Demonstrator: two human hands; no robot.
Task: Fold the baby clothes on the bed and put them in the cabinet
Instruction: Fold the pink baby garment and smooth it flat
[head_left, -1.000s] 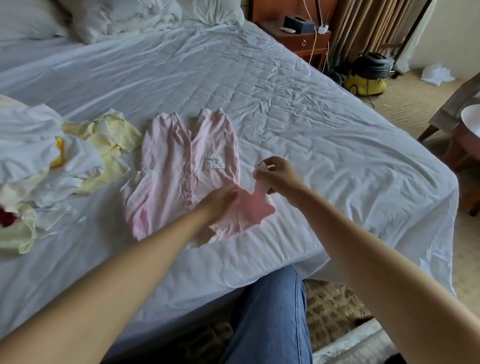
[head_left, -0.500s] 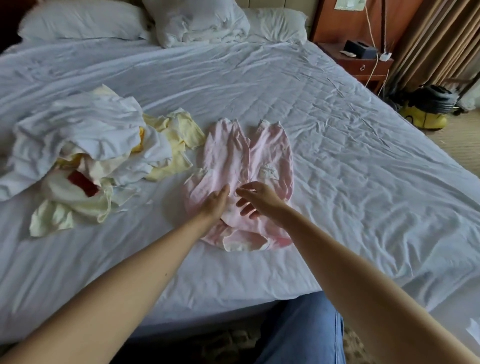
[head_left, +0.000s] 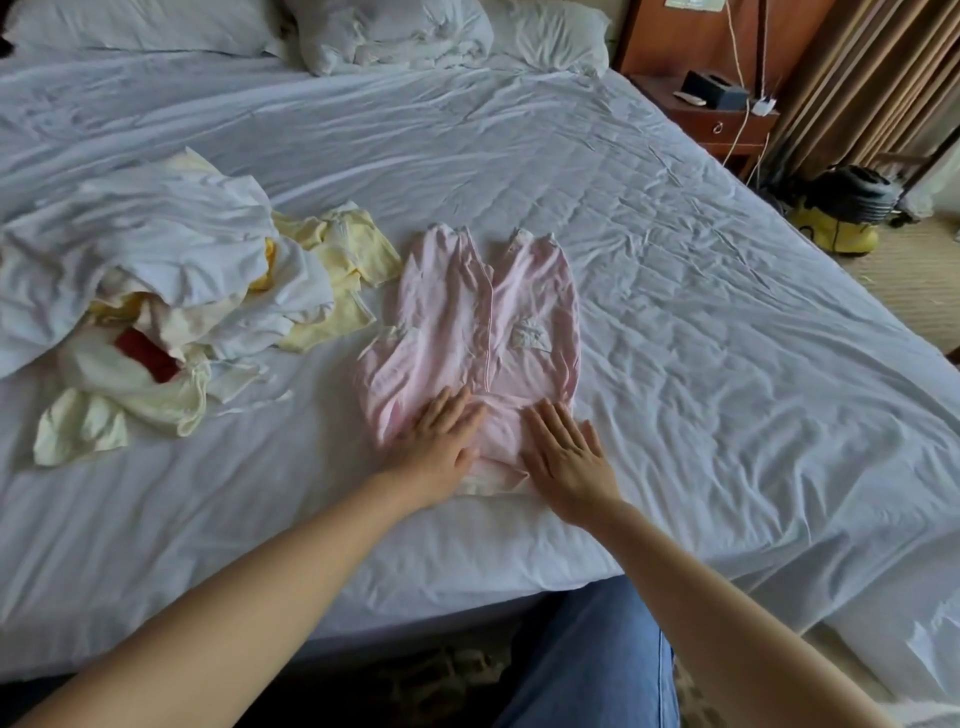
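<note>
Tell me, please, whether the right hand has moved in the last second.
Yes. The right hand has come leftward from beside the pink romper's right edge and down flat onto its near end.

Pillows (head_left: 135, 26) at the far end, wooden nightstand (head_left: 727, 130) with black box (head_left: 714, 89), yellow vacuum (head_left: 841, 213) by curtains (head_left: 857, 78)

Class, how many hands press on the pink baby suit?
2. The left hand lies flat on the pink baby suit, lower left; the right hand lies flat on its lower right edge.

bedroom, bed (head_left: 519, 156), pillows (head_left: 389, 31), nightstand (head_left: 722, 122)
</note>
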